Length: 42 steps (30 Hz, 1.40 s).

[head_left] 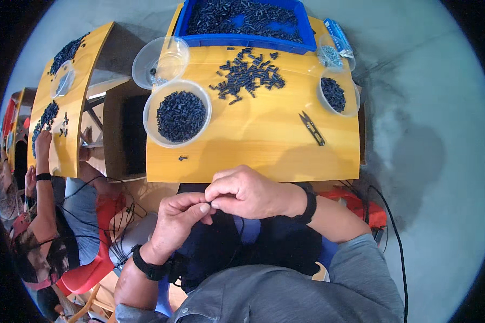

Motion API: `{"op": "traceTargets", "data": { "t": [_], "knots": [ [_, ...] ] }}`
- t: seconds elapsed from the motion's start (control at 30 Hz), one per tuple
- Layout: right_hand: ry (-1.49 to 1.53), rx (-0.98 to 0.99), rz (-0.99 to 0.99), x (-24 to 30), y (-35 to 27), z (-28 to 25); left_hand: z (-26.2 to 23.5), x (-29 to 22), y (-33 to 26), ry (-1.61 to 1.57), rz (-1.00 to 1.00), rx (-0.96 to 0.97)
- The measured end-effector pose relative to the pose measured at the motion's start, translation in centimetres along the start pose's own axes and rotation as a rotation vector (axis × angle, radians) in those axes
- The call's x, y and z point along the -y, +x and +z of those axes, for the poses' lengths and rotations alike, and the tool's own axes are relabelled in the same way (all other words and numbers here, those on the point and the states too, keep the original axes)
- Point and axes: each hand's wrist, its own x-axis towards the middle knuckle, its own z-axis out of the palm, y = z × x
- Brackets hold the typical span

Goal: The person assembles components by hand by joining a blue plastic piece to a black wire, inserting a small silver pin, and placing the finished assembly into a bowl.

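In the head view, both your hands meet over your lap, at the near edge of the yellow wooden counter. Your left hand pinches with thumb and forefinger, and your right hand pinches from the other side, so the two sets of fingertips touch. Each grip is closed on the same small dark piece, which sits right at the fingertips, between the two hands; most of it is hidden, so you can't make out its shape.

Beyond your hands, a single small black piece lies near the counter's front edge, just below a round clear plastic tub filled with short black pieces. Behind that tub stands another clear round one with a few small bits inside. A loose heap of black cylindrical pieces spreads across the middle, in front of a blue rectangular plastic tray holding many more. To your right lie black-handled metal snips, with a small clear bowl of black pieces farther back. On your left, a co-worker's hand touches black pieces on another yellow counter.
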Motion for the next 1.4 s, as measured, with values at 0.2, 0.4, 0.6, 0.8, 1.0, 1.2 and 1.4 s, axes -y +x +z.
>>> {"op": "traceTargets", "data": {
  "t": [0.2,0.4,0.6,0.8,1.0,1.2,1.4],
  "knots": [
    [0.123,-0.017,-0.06,0.1,-0.6,0.7,-0.5,-0.2,0.0,-0.135,-0.119,0.083],
    [0.104,-0.052,0.042,0.8,-0.8,0.7,-0.1,-0.4,0.2,-0.204,-0.16,0.093],
    [-0.116,-0.226,-0.049,1.6,-1.0,-3.8,0.1,-0.3,0.4,-0.07,-0.255,0.083],
    [-0.564,-0.665,0.403,0.0,1.3,-23.2,-0.4,0.8,0.6,0.129,-0.253,0.051],
    [-0.986,-0.602,0.716,-7.3,-0.9,-37.4,-1.2,1.7,1.5,0.375,-0.304,0.065],
    [-0.87,-0.48,0.987,-8.8,0.4,-37.3,-1.4,1.8,1.6,0.275,-0.358,0.038],
    [-0.956,-0.368,1.006,-8.0,2.5,-35.1,-1.6,1.9,1.7,0.263,-0.373,0.016]
  ]
}}
